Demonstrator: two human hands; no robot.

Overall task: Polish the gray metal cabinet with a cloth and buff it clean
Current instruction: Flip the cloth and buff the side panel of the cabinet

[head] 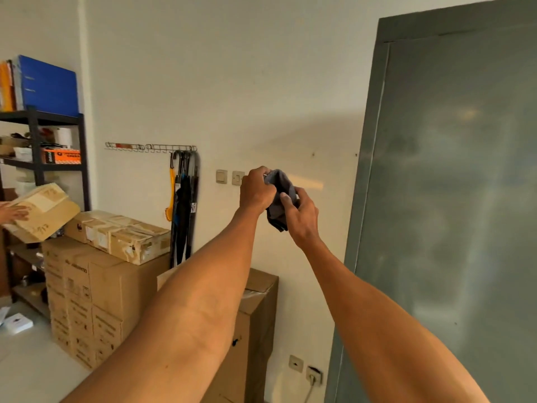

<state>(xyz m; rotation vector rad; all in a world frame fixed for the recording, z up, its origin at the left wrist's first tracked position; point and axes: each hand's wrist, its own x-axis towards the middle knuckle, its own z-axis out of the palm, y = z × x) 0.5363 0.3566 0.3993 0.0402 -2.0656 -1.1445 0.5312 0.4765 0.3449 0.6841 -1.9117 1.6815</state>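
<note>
Both arms reach forward at chest height, and the two hands meet around a bunched gray cloth [279, 199] held in the air in front of the white wall [232, 82]. The left hand [257, 190] curls its fingers over the top of the cloth, and the right hand [300, 218] pinches the lower part between thumb and fingers. The cloth does not touch the gray metal cabinet [453, 199], which stands tall just to the right of the hands and shows dull streaks on its door. Behind the hands, two light switches [229, 177] sit on the wall. To the left, umbrellas [184, 205] hang from a hook rail, cardboard boxes [96, 274] are stacked on the floor, and a black shelf [37, 120] carries a blue binder [49, 85]. At the far left edge, another person's hand [14, 212] rests on a tilted box [43, 213].
</note>
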